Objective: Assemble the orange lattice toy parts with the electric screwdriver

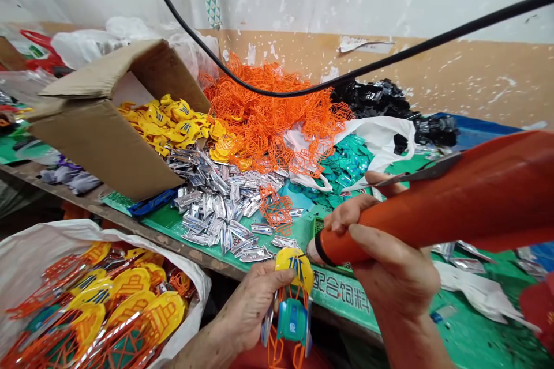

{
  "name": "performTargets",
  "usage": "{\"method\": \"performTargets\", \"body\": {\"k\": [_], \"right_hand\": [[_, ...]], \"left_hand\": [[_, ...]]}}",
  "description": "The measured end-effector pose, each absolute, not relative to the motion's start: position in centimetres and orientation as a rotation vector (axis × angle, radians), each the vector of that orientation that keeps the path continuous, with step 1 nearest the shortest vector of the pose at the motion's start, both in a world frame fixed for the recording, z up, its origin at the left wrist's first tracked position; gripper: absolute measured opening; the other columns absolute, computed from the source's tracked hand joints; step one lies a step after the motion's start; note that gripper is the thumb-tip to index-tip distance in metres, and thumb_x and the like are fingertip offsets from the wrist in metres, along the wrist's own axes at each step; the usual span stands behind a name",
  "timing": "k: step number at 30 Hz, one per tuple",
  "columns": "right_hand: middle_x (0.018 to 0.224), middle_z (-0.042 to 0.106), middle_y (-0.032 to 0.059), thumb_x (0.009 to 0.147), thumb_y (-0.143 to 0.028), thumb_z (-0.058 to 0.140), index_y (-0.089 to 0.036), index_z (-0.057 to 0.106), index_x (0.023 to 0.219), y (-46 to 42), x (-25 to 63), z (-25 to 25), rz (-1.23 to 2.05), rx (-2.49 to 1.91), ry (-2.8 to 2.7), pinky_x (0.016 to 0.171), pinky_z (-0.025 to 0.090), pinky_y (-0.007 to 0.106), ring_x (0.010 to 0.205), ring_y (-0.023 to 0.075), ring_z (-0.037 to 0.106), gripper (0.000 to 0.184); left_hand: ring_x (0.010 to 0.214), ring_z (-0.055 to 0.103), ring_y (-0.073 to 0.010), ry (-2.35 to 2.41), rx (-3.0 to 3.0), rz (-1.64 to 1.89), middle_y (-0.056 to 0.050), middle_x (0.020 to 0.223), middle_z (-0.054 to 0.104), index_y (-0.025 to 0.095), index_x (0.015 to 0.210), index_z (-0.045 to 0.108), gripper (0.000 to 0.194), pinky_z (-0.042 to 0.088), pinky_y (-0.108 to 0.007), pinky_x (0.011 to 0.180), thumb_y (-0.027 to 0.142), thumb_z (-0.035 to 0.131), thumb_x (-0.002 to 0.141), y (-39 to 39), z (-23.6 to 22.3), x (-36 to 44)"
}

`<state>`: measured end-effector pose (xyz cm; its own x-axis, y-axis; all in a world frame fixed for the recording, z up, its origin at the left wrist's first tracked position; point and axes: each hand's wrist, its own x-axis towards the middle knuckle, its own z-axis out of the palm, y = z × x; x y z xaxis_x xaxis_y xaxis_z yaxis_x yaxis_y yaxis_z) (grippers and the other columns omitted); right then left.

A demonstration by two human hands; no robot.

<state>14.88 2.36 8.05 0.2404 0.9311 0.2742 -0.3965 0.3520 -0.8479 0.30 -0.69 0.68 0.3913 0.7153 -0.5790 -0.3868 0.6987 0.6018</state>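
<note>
My left hand [255, 311] grips a small assembled plastic piece [293, 317] with a yellow disc, teal centre, orange lattice and silver strips. My right hand [385, 248] is closed around a thick orange tube [433, 202], with a metal blade [415, 176] lying along its far side. The tube's black-ringed end sits just right of the yellow disc, close to it. Beyond my hands lie heaps of silver metal-look strips [220, 202], orange lattice pieces [268, 115], yellow plastic pieces [167, 124] and teal pieces [341, 167].
A white sack [43, 259] of assembled pieces sits at lower left. An open cardboard box [99, 138] leans on the green-topped bench [341, 288]. Black pieces [376, 101] lie at the back by the stained wall. Black cables [346, 75] cross overhead.
</note>
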Motion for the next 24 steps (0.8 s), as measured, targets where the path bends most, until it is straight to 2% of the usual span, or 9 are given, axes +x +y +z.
{"method": "performTargets", "body": {"k": [8, 16, 24], "right_hand": [[0.069, 0.063, -0.0042, 0.063, -0.014, 0.072, -0.028, 0.061, 0.106, 2.4, 14.6, 7.6, 1.027, -0.756, -0.89, 0.061, 0.051, 0.032, 0.059, 0.0137, 0.058, 0.047], [0.07, 0.061, -0.0029, 0.064, -0.018, 0.073, -0.022, 0.063, 0.077, 2.5, 14.8, 6.6, 1.017, -0.822, -0.927, 0.068, 0.049, 0.035, 0.063, 0.0141, 0.057, 0.017], [0.072, 0.059, -0.0024, 0.065, -0.021, 0.072, -0.023, 0.062, 0.083, 2.1, 14.8, 6.4, 0.981, -0.877, -0.984, 0.069, 0.05, 0.036, 0.065, 0.0153, 0.056, 0.021]], "left_hand": [[0.053, 0.057, -0.0115, 0.935, 0.401, 0.734, -0.009, 0.07, 0.07, 0.007, 0.083, 0.07, 0.036, 0.044, -0.022, 0.052, 0.034, 0.079, 0.063, -0.6, 0.6, 0.2], [0.054, 0.057, -0.0118, 0.945, 0.432, 0.724, -0.009, 0.07, 0.069, 0.007, 0.084, 0.07, 0.037, 0.045, -0.022, 0.053, 0.035, 0.079, 0.063, -0.7, 0.5, 0.2], [0.046, 0.049, -0.0093, 0.992, 0.515, 0.729, -0.005, 0.064, 0.066, 0.009, 0.083, 0.069, 0.033, 0.037, -0.02, 0.044, 0.037, 0.075, 0.066, -1.2, 0.4, 0.5]]}}
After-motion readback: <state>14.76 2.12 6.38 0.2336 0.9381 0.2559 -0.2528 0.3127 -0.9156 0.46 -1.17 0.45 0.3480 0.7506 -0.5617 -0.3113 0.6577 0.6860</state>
